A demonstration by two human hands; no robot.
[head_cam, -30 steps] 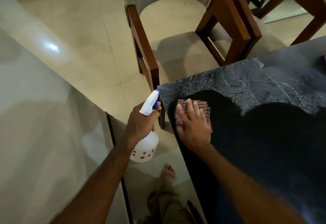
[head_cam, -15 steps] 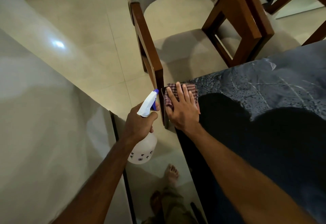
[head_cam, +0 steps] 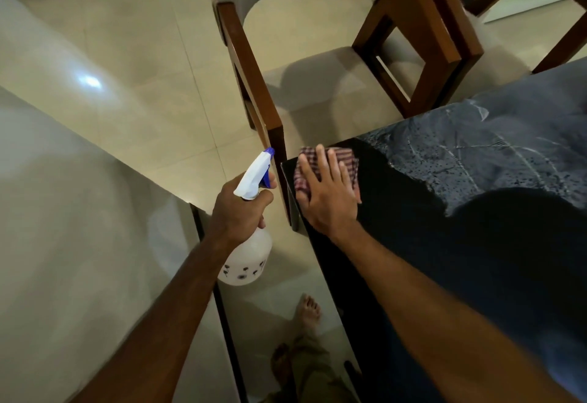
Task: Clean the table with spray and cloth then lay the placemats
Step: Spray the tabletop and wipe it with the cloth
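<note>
From the head camera, the right hand [head_cam: 328, 199] lay flat with straight fingers on a red checked cloth [head_cam: 344, 161], pressing it onto the far left corner of the dark marbled desk [head_cam: 495, 161]. The cloth sat just inside the desk's corner edge. The left hand [head_cam: 239, 212] gripped the neck of a white spray bottle [head_cam: 249, 256] with a blue-tipped nozzle, fingers curled round it, holding it in the air just left of the desk, over the tiled floor [head_cam: 143, 63]. A wooden chair with a pale cushioned seat [head_cam: 317, 85] stood beyond the desk's corner, its leg near the nozzle. A bare foot [head_cam: 308, 310] showed on the floor below the bottle.
</note>
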